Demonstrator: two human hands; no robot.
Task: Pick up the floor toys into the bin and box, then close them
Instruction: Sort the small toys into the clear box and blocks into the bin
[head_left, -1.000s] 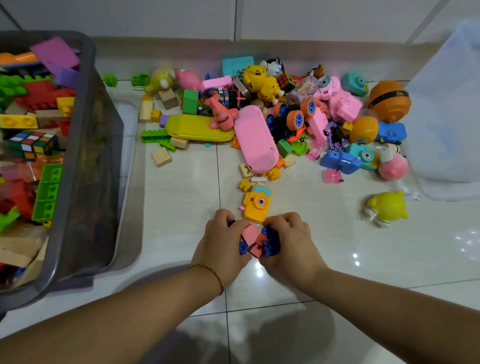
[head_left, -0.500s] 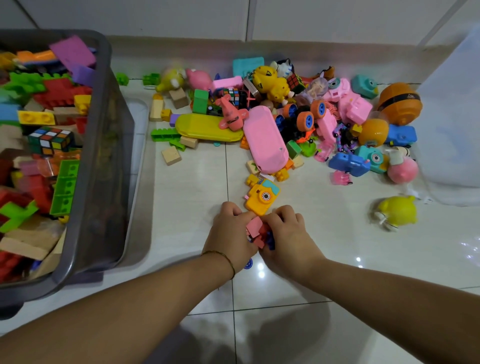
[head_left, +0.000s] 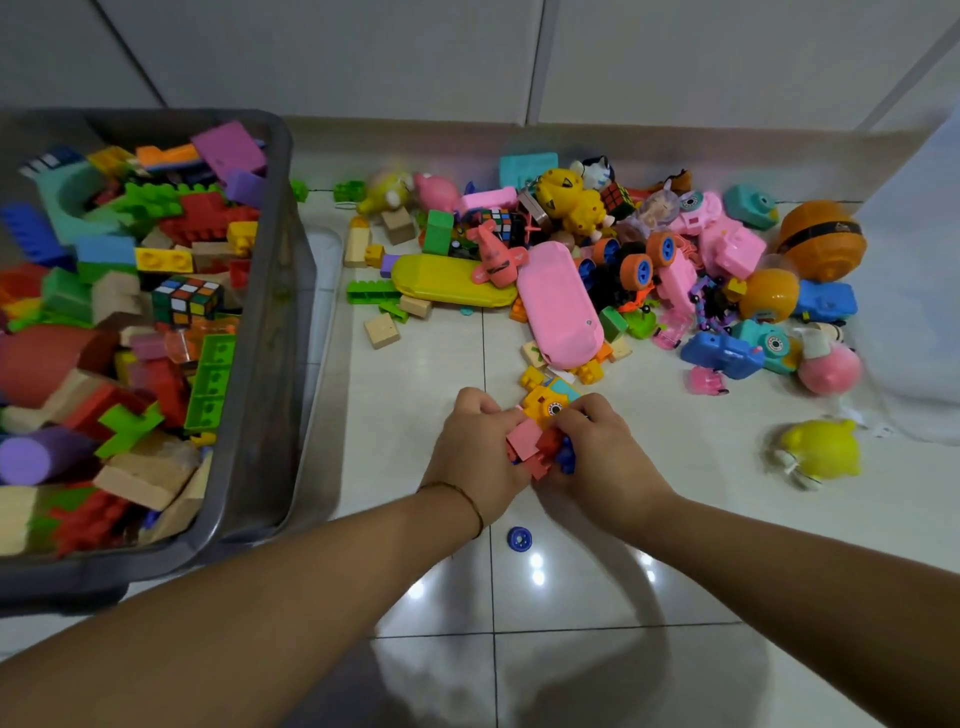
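Observation:
A heap of toys lies on the tiled floor along the wall, with a pink oval case and a yellow oval case at its near side. My left hand and my right hand meet in front of the heap. Both curl round a clump of small pink, red and blue blocks. A yellow toy camera sits at my fingertips, touching the clump. The grey bin, full of blocks, stands open at the left.
A small blue disc lies on the tile just below my wrists. A yellow squishy toy sits alone at the right. A pale translucent sheet or lid leans at the far right. Bare tile stretches towards me.
Both hands have slid forward with the blocks, up to the yellow camera. The small blue disc has been left behind on the tile. The view has tilted to show more of the bin.

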